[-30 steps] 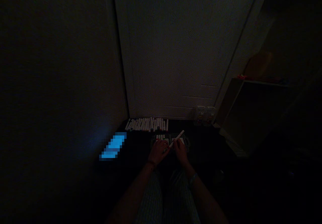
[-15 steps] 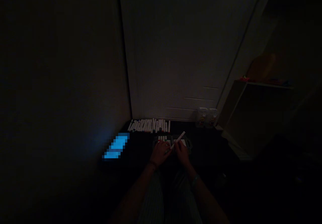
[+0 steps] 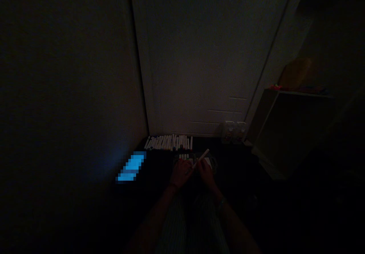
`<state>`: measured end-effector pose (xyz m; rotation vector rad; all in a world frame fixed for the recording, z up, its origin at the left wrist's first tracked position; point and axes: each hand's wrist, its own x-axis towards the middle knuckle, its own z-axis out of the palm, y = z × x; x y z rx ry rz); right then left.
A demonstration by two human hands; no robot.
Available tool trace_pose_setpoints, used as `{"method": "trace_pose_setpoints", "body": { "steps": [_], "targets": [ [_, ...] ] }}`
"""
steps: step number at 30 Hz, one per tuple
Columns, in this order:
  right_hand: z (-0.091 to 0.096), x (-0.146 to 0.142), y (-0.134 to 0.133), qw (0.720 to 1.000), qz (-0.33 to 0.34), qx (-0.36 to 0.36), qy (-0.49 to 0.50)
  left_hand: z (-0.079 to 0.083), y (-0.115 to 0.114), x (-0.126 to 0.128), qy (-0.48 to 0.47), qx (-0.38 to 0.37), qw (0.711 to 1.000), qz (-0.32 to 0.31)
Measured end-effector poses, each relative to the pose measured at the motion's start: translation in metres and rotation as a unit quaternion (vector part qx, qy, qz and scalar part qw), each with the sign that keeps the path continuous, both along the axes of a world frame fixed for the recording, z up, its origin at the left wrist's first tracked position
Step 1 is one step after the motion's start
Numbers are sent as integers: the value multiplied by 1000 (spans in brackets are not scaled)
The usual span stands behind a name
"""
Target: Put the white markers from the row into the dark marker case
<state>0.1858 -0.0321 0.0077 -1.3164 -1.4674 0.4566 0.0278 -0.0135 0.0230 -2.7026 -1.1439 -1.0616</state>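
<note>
A white marker (image 3: 204,154) lies slantwise between my hands, its upper end pointing up to the right. My right hand (image 3: 205,171) is closed around its middle. My left hand (image 3: 181,170) has bent fingers at the marker's lower end, with the thumb close against it; the exact grip is hard to see in the dark. Beneath both hands is an open clear plastic case (image 3: 214,165). Several white markers (image 3: 184,156) stand side by side in its left half, partly hidden by my left hand. Something pale shows in the right half behind my right hand.
A row of several loose white markers (image 3: 168,142) lies at the back of the dark table. Two clear plastic packages (image 3: 234,132) stand at the back right. A glowing blurred blue screen (image 3: 131,166) is on the left. A cabinet (image 3: 265,119) stands to the right.
The view has shifted slightly and looks a little dimmer. Both hands and the slanted marker stay in nearly the same place.
</note>
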Motion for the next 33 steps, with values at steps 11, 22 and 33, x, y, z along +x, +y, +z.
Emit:
{"method": "trace_pose_setpoints", "body": {
  "steps": [11, 22, 33],
  "targets": [
    [2, 5, -1, 990, -135, 18, 48, 0, 6, -5, -28, -19, 993, 117],
    [5, 1, -3, 988, -120, -5, -101, -16, 17, 0, -48, -37, 989, 135],
    [5, -1, -5, 987, -46, -12, -154, -25, 19, -1, 11, -45, 990, 134]
  ]
}}
